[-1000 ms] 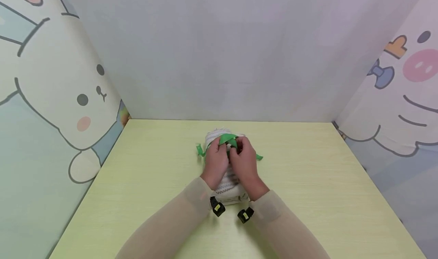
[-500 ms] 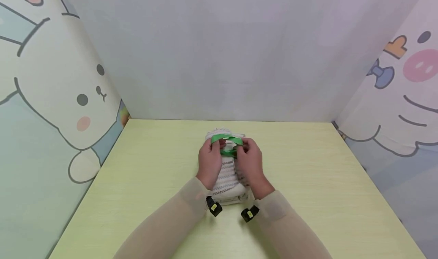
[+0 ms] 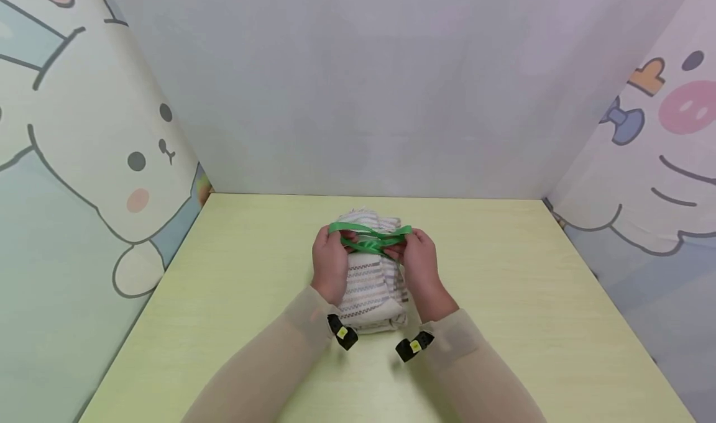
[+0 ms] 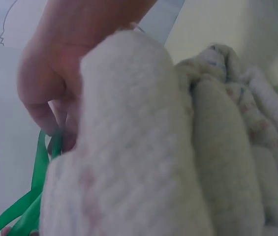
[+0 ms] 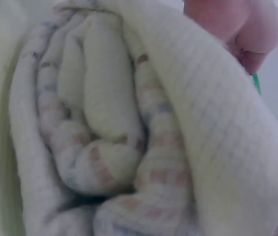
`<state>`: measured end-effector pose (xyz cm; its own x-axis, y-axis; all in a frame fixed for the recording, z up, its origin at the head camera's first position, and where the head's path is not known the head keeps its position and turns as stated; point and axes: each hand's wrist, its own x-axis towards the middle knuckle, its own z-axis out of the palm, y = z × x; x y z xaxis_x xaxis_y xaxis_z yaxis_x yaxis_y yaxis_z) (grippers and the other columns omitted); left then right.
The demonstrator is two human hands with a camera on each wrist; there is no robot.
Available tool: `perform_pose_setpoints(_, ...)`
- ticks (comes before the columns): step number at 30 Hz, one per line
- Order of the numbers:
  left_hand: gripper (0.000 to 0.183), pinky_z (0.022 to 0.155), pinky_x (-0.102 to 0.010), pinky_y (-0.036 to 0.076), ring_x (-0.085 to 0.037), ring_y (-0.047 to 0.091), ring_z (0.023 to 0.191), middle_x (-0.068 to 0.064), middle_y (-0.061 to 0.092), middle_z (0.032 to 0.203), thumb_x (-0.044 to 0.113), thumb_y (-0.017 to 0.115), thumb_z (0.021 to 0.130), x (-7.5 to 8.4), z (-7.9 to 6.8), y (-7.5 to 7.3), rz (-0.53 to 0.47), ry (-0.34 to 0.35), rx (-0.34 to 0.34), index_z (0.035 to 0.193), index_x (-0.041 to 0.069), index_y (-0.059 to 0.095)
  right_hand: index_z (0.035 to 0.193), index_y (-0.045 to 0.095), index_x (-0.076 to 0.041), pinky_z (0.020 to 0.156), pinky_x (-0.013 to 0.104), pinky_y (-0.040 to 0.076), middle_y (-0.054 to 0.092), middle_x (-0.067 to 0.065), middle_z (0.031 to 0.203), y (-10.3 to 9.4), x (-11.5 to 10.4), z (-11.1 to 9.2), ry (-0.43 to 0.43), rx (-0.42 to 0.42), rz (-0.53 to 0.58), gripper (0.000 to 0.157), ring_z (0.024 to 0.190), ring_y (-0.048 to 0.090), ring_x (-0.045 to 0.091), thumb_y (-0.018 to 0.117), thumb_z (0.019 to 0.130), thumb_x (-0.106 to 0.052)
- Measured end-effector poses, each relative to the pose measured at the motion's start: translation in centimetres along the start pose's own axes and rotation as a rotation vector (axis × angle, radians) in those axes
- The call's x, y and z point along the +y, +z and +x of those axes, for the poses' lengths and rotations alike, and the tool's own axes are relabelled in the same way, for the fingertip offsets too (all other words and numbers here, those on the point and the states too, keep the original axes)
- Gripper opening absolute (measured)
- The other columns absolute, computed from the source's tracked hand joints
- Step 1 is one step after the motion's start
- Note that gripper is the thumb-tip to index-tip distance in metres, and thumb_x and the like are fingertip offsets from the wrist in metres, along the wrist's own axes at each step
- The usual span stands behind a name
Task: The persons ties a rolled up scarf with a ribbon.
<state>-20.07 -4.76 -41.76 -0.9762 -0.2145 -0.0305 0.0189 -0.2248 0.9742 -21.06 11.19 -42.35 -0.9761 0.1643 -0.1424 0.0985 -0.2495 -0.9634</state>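
A folded white towel (image 3: pixel 365 289) with striped bands lies as a thick bundle at the middle of the table. Across its far half runs a green ribbon (image 3: pixel 369 247), with loops spread to both sides. My left hand (image 3: pixel 330 264) pinches the ribbon's left side, and my right hand (image 3: pixel 423 268) pinches the right side. In the left wrist view, ribbon strands (image 4: pixel 39 172) hang from the fingertips beyond the towel (image 4: pixel 134 137). The right wrist view is mostly filled by the towel's layered end (image 5: pixel 111 98); the right fingertips are hidden there, with a sliver of ribbon (image 5: pixel 256 84) showing.
The pale yellow-green table (image 3: pixel 503 286) extends around the bundle on all sides. A plain grey-white backdrop (image 3: pixel 358 100) rises behind its far edge. Side panels with a cartoon rabbit (image 3: pixel 95 143) and a cartoon pig (image 3: pixel 643 181) flank it.
Both hands have moved apart, left hand leftward and right hand rightward, drawing the green ribbon's loops wider over the towel. The towel has stayed in place.
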Motion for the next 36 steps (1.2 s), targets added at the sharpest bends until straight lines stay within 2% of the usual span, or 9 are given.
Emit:
perform_pose_setpoints(4, 0.03, 0.09, -0.041, 0.055, -0.029, 0.064, 0.099, -0.017, 0.061, 0.106, 0.015, 0.031, 0.11, -0.2, 0.7, -0.6, -0.087, -0.061, 0.027, 0.113, -0.001, 0.056, 0.132, 0.048, 0.01, 0.091, 0.043, 0.058, 0.066, 0.019, 0.103, -0.4, 0.2, 0.1, 0.024, -0.015, 0.099, 0.037, 0.09, 0.073, 0.025, 0.031, 0.114, -0.018)
perform_pose_setpoints(11, 0.032, 0.091, -0.042, 0.055, -0.031, 0.065, 0.097, -0.019, 0.063, 0.106, 0.019, 0.032, 0.112, 0.0, 1.6, -1.7, -0.184, -0.118, 0.061, 0.11, -0.001, 0.057, 0.111, 0.053, 0.001, 0.096, 0.045, 0.055, 0.059, 0.011, 0.084, -1.3, 0.2, 0.7, 0.074, -0.05, 0.3, 0.028, 0.08, 0.067, 0.022, 0.034, 0.114, -0.019)
perform_pose_setpoints(14, 0.031, 0.093, -0.042, 0.055, -0.031, 0.065, 0.099, -0.019, 0.064, 0.105, 0.019, 0.033, 0.112, 0.1, 2.0, -2.3, -0.188, -0.121, 0.067, 0.11, -0.001, 0.057, 0.11, 0.052, 0.001, 0.1, 0.044, 0.053, 0.058, 0.012, 0.089, -1.7, 0.0, 0.9, 0.104, -0.081, 0.358, 0.029, 0.086, 0.066, 0.024, 0.032, 0.115, -0.019)
perform_pose_setpoints(18, 0.027, 0.096, -0.04, 0.053, -0.03, 0.065, 0.103, -0.018, 0.064, 0.107, 0.015, 0.033, 0.112, 0.2, 2.3, -3.2, -0.214, -0.121, 0.078, 0.118, 0.0, 0.055, 0.115, 0.049, 0.001, 0.106, 0.044, 0.048, 0.058, 0.017, 0.104, -2.3, -0.1, 1.2, 0.142, -0.103, 0.431, 0.028, 0.105, 0.065, 0.03, 0.03, 0.115, -0.02)
perform_pose_setpoints(22, 0.025, 0.097, -0.04, 0.053, -0.031, 0.065, 0.104, -0.016, 0.063, 0.106, 0.014, 0.035, 0.112, 0.3, 2.6, -4.0, -0.277, -0.112, 0.095, 0.124, 0.0, 0.053, 0.116, 0.047, 0.0, 0.109, 0.044, 0.045, 0.052, 0.018, 0.11, -2.8, 0.0, 1.6, 0.159, -0.074, 0.487, 0.026, 0.114, 0.061, 0.031, 0.029, 0.115, -0.018)
perform_pose_setpoints(26, 0.024, 0.096, -0.041, 0.054, -0.035, 0.065, 0.102, -0.014, 0.063, 0.099, 0.012, 0.036, 0.112, 0.2, 2.9, -4.8, -0.337, -0.094, 0.115, 0.12, -0.001, 0.055, 0.119, 0.047, 0.001, 0.11, 0.042, 0.044, 0.049, 0.018, 0.115, -3.3, 0.2, 2.0, 0.16, -0.044, 0.51, 0.025, 0.117, 0.058, 0.031, 0.029, 0.114, -0.016)
perform_pose_setpoints(29, 0.024, 0.095, -0.041, 0.055, -0.034, 0.066, 0.098, -0.013, 0.063, 0.096, 0.012, 0.036, 0.111, 0.2, 3.0, -5.4, -0.338, -0.095, 0.122, 0.117, -0.001, 0.055, 0.12, 0.047, 0.0, 0.109, 0.041, 0.045, 0.049, 0.018, 0.117, -3.6, 0.4, 2.1, 0.171, -0.038, 0.516, 0.024, 0.118, 0.057, 0.031, 0.03, 0.114, -0.015)
perform_pose_setpoints(32, 0.025, 0.096, -0.04, 0.054, -0.03, 0.066, 0.098, -0.014, 0.062, 0.104, 0.014, 0.036, 0.112, 0.1, 3.2, -6.0, -0.34, -0.121, 0.122, 0.122, 0.0, 0.054, 0.12, 0.047, 0.0, 0.108, 0.04, 0.046, 0.051, 0.016, 0.115, -3.8, 0.4, 2.2, 0.182, -0.04, 0.525, 0.022, 0.119, 0.057, 0.031, 0.031, 0.114, -0.015)
perform_pose_setpoints(36, 0.028, 0.097, -0.039, 0.054, -0.03, 0.065, 0.109, -0.022, 0.059, 0.124, 0.015, 0.037, 0.112, 0.0, 3.6, -7.0, -0.366, -0.171, 0.131, 0.13, 0.0, 0.052, 0.119, 0.048, 0.0, 0.107, 0.04, 0.047, 0.054, 0.015, 0.11, -4.2, 0.3, 2.5, 0.202, -0.03, 0.548, 0.025, 0.12, 0.057, 0.03, 0.031, 0.115, -0.017)
